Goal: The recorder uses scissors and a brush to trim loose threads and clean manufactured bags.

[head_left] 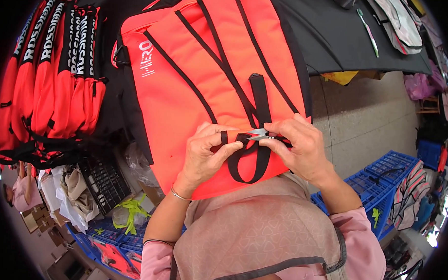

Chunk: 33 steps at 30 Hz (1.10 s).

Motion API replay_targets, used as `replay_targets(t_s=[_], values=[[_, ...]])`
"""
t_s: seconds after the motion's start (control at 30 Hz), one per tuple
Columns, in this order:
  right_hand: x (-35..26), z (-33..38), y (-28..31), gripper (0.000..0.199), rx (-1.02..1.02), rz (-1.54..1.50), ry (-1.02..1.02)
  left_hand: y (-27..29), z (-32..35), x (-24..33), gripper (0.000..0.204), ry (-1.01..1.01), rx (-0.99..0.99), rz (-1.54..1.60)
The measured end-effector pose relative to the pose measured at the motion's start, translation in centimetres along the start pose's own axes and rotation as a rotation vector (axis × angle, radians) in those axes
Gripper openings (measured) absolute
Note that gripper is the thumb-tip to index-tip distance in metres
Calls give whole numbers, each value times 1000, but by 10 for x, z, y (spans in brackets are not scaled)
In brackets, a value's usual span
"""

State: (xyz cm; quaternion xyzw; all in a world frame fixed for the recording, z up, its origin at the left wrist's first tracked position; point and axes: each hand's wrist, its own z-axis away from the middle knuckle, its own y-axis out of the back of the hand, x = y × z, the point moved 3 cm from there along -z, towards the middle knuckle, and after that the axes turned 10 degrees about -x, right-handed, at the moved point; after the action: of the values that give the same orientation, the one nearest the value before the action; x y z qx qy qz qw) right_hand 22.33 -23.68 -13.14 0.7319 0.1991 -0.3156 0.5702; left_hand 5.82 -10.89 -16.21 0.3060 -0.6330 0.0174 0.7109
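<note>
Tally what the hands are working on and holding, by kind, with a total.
Orange bag: 1
Black strap loop, pinched by left hand: 1
Small snips, in right hand: 1
Total: 3

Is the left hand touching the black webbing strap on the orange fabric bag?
Touching: the head view shows the left hand pinching the black webbing strap against the orange fabric bag.

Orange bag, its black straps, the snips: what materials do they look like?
Orange bag: looks like woven synthetic fabric, matte, creased. Black straps: flat webbing, likely nylon. Snips in the right hand: bright, shiny blades, probably steel.
</note>
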Motion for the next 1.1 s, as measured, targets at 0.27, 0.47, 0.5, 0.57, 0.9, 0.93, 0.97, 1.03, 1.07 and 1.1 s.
replay_targets(t_s=[0.27, 0.47, 0.5, 0.57, 0.9, 0.93, 0.97, 1.03, 1.07, 1.1], values=[[1, -8, 3, 23, -80, 72, 24, 2, 1, -3, 16, -1, -39, -4], [21, -19, -7, 16, -321, -393, -241, 6, 0, -8, 16, 23, -102, 58], [26, -19, -12, 14, -361, -559, -299, 7, 0, -9, 17, 33, -119, 46], [32, -20, -15, 12, -401, -725, -357, 7, 0, -10, 17, 30, -133, 57], [22, -27, -1, 14, -417, -611, -331, 8, 1, -16, 16, 61, -163, 158], [20, -28, 1, 16, -406, -461, -293, 8, 1, -15, 16, 63, -161, 159], [21, -28, 1, 16, -408, -461, -293, 9, 1, -14, 16, 57, -169, 149], [23, -30, 2, 23, -405, -352, -248, 9, 0, -14, 16, 51, -177, 140], [24, -30, 2, 23, -406, -353, -248, 8, 0, -15, 16, 44, -177, 137], [25, -30, 1, 24, -414, -355, -255, 8, 0, -16, 16, 36, -178, 135]])
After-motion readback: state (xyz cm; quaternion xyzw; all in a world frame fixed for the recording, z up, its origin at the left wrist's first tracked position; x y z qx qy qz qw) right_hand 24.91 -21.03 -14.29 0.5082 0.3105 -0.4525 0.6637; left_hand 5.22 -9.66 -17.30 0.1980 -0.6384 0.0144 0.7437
